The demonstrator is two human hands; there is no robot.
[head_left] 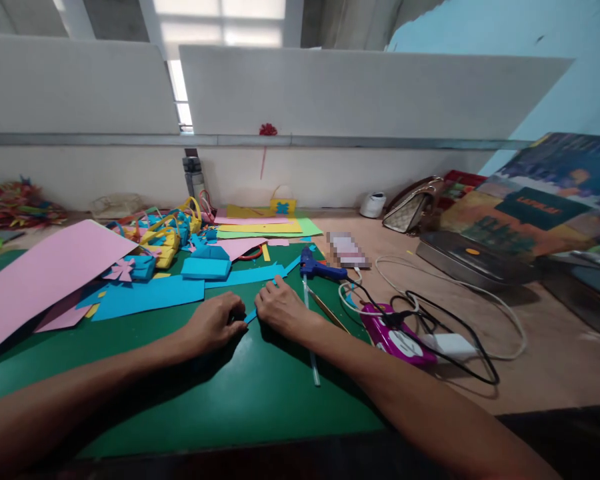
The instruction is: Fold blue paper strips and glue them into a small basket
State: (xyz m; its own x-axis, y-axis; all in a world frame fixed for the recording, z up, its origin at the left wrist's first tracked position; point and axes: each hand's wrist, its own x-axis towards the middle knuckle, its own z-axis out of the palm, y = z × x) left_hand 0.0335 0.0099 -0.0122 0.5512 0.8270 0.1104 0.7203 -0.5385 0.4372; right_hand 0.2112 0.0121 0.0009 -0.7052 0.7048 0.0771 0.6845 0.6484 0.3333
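Note:
Between my two hands runs a narrow blue paper strip [251, 317], low over the green mat [190, 407]. My left hand [219, 319] has its fingers curled and closed on one end of it. My right hand [283, 305] pinches the other part, and a bit of blue shows above its fingertips. Behind the hands lie a blue paper sheet [150, 297] and a folded blue paper piece [206, 264]. A blue glue gun [320, 268] rests just beyond my right hand, a clear glue stick [314, 367] below it, partly hidden by my forearm.
Pink paper [55, 273] covers the left side. Small yellow and blue paper bags [163, 243] are heaped at the back left. On the right are a purple power strip [397, 337] with tangled cables, a phone [349, 250], a metal case [475, 260] and a handbag [414, 205].

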